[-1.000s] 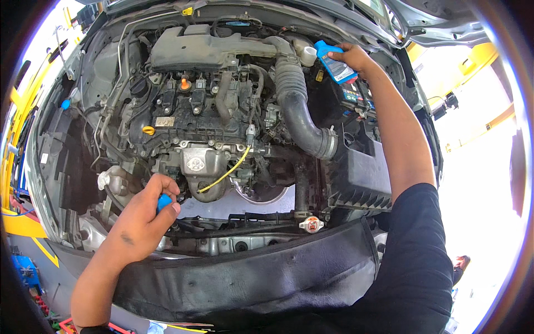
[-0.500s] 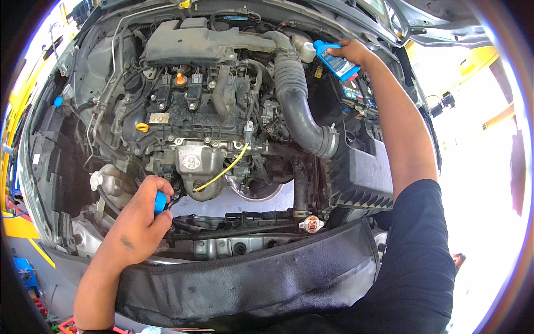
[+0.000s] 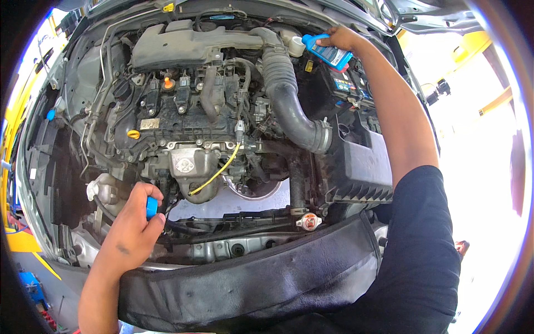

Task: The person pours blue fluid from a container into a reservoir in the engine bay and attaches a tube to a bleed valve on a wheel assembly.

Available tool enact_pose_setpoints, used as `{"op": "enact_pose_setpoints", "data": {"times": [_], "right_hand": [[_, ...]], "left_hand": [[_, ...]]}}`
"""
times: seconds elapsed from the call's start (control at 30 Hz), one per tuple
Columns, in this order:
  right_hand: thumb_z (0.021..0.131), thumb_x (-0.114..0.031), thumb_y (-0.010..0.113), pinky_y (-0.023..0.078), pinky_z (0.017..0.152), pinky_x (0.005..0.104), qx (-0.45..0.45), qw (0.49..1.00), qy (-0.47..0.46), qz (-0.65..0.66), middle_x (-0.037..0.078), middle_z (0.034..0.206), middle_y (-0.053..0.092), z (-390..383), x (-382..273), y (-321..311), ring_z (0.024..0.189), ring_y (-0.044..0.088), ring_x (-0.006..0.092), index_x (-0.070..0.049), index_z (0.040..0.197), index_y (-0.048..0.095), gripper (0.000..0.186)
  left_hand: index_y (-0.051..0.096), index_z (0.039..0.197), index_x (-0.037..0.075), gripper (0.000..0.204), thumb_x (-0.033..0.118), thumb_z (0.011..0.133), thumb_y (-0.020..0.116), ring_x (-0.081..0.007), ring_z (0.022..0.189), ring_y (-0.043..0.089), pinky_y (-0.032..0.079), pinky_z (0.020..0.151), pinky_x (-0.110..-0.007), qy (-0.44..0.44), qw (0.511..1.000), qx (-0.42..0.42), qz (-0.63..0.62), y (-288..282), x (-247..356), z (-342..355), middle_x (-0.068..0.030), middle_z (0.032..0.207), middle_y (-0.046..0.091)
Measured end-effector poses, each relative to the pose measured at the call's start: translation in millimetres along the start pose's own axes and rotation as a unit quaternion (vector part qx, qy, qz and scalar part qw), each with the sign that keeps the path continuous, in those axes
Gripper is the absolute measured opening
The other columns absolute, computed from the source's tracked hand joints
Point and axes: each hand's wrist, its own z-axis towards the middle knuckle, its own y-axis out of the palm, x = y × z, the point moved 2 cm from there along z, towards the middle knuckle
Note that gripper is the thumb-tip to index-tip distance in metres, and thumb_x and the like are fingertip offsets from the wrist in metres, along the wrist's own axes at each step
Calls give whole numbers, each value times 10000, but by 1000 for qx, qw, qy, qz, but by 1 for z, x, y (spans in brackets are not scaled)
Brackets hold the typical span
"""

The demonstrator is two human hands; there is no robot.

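Blue bottle [image 3: 329, 54] tipped at white reservoir [image 3: 293, 42], engine bay's far right corner, right hand [image 3: 346, 38] clenched round it. Left hand [image 3: 132, 227] pinches blue cap [image 3: 151, 207]. Risk: fluid spilling onto battery [image 3: 346, 83] if spout misaligned.

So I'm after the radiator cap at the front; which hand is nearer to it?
Left. The left hand, holding a blue cap, is to the left of the radiator cap; the right hand is far back with the blue bottle.

Grey engine cover [image 3: 183, 47], ribbed black intake hose [image 3: 286, 97], yellow dipstick [image 3: 214, 172], black fender cloth [image 3: 250, 284]
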Motion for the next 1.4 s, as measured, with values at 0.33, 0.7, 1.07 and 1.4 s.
{"op": "enact_pose_setpoints", "data": {"times": [0.33, 0.7, 1.07, 1.4], "right_hand": [[810, -430, 847, 559, 698, 371, -35, 999, 23, 14, 137, 944, 744, 10, 0, -1, 742, 702, 205, 70, 1161, 685, 632], [811, -394, 855, 552, 765, 417, -21, 998, 46, 35, 167, 1025, 727, -1, -10, -1, 869, 701, 244, 85, 1236, 652, 672], [805, -369, 875, 545, 663, 392, 8, 989, 53, 135, 108, 872, 726, -9, -2, 6, 751, 691, 197, 60, 1040, 703, 518], [822, -319, 867, 552, 704, 350, 89, 986, 45, 132, 117, 920, 737, -5, -1, 11, 757, 706, 178, 58, 1054, 697, 475]], "left_hand": [[458, 1189, 51, 347, 56, 899, 648, -206, 855, 494, 441, 832, -335, 14, 999, -8, 37, 2, 4, -1, -81, 976, 477], [467, 1194, 59, 374, 59, 883, 675, -207, 842, 506, 449, 797, -338, 43, 997, -2, 68, 2, -1, -1, -86, 967, 490], [476, 1197, 63, 398, 60, 863, 693, -231, 860, 531, 461, 821, -349, 22, 997, -9, 69, 1, 3, 0, -92, 978, 510], [535, 1137, 50, 397, 138, 842, 786, -296, 814, 608, 497, 780, -387, 29, 994, -22, 102, -3, 8, -1, -134, 972, 597]]}}
